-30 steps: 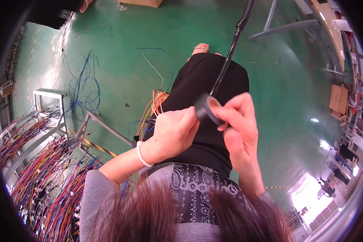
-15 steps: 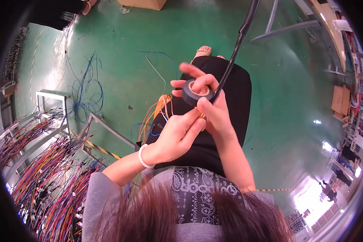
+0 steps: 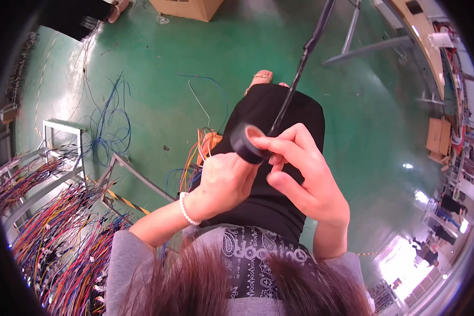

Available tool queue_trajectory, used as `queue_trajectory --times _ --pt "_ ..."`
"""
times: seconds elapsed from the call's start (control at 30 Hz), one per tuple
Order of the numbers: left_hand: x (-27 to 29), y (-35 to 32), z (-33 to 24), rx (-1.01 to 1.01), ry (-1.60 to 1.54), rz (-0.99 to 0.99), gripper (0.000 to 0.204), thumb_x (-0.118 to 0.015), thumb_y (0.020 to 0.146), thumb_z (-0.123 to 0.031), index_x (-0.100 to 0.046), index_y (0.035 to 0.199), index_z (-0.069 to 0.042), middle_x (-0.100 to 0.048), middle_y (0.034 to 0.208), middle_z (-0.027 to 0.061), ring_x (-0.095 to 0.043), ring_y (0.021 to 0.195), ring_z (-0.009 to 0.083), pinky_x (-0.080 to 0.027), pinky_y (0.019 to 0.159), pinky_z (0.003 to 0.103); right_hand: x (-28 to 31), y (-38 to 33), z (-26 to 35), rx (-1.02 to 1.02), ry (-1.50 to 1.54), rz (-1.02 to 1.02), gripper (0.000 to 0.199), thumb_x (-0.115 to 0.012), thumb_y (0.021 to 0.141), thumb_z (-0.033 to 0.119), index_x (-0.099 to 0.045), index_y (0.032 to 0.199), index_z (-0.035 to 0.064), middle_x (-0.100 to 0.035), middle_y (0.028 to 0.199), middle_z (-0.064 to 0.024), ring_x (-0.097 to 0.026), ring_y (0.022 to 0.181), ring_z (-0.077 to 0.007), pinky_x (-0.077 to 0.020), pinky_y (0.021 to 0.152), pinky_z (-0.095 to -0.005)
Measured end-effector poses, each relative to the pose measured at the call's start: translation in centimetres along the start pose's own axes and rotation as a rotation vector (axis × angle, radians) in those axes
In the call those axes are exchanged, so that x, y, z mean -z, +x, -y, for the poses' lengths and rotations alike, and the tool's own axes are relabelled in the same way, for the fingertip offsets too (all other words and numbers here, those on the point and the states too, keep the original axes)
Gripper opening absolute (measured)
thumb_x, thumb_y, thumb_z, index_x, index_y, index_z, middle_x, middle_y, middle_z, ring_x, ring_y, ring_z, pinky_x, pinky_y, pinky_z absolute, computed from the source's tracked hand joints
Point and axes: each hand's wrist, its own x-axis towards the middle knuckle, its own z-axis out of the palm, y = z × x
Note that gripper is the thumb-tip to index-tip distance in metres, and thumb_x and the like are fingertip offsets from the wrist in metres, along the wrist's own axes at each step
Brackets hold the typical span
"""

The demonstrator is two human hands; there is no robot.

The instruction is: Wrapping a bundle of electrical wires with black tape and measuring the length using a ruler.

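Both hands meet above the person's lap. The right hand [image 3: 305, 179] pinches a roll of black tape [image 3: 246, 143] between thumb and fingers, against a black cable [image 3: 295, 84] that rises toward the top. The left hand [image 3: 224, 181] is curled shut just under the roll, touching it. Coloured wire bundles [image 3: 52, 231] hang at left, above the green floor [image 3: 158, 68].

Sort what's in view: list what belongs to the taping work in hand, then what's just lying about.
In hand:
roll of black tape
black cable
left hand
right hand

Lying about:
loose blue wires on the green floor
cardboard box
coloured wire bundles
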Motion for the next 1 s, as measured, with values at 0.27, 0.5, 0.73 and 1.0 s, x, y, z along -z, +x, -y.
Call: queue_trajectory --times 0.27,0.5,0.73,1.0 --pt "0.4 1.3 -1.3 0.281 -0.320 0.053 0.008 -0.052 0.091 -0.001 -0.059 0.093 0.002 -0.059 0.068 0.0113 -0.058 0.059 0.0259 -0.048 0.059 0.035 -6.6 3.0 -8.1 -0.204 0.534 -0.607 0.035 -0.075 0.084 0.015 -0.048 0.106 0.0081 -0.049 0.075 0.0038 -0.046 0.061 -0.0041 -0.0403 0.051 -0.0209" --pt "-0.6 1.5 2.2 0.682 -0.760 0.193 0.025 -0.044 0.101 -0.016 -0.058 0.084 -0.003 -0.046 0.057 -0.0038 -0.040 0.053 0.0046 -0.031 0.049 0.021 -0.9 3.5 -9.4 -0.214 0.548 0.067 0.031 -0.065 0.093 0.029 -0.058 0.107 0.0024 -0.065 0.090 -0.0052 -0.065 0.081 -0.0154 -0.0521 0.075 -0.0308" --pt "0.4 1.3 3.4 1.016 -0.683 0.082 0.040 -0.044 0.102 -0.039 -0.061 0.083 -0.007 -0.036 0.057 -0.0059 -0.030 0.049 0.0058 -0.023 0.047 0.025 28.3 25.7 -6.0 0.379 -0.846 -0.951 0.032 -0.067 0.086 0.021 -0.059 0.109 0.0004 -0.067 0.100 -0.0152 -0.066 0.092 -0.0302 -0.0519 0.080 -0.0394" --pt "0.3 7.1 5.4 1.240 -0.824 0.303 0.045 -0.040 0.102 -0.042 -0.063 0.087 -0.007 -0.042 0.054 -0.0034 -0.031 0.044 0.0079 -0.025 0.044 0.024 43.1 36.5 -8.6 -0.425 -1.264 -0.932 0.081 -0.034 0.093 0.065 -0.052 0.129 -0.0049 -0.052 0.135 -0.0203 -0.041 0.133 -0.0321 -0.0222 0.114 -0.0464"
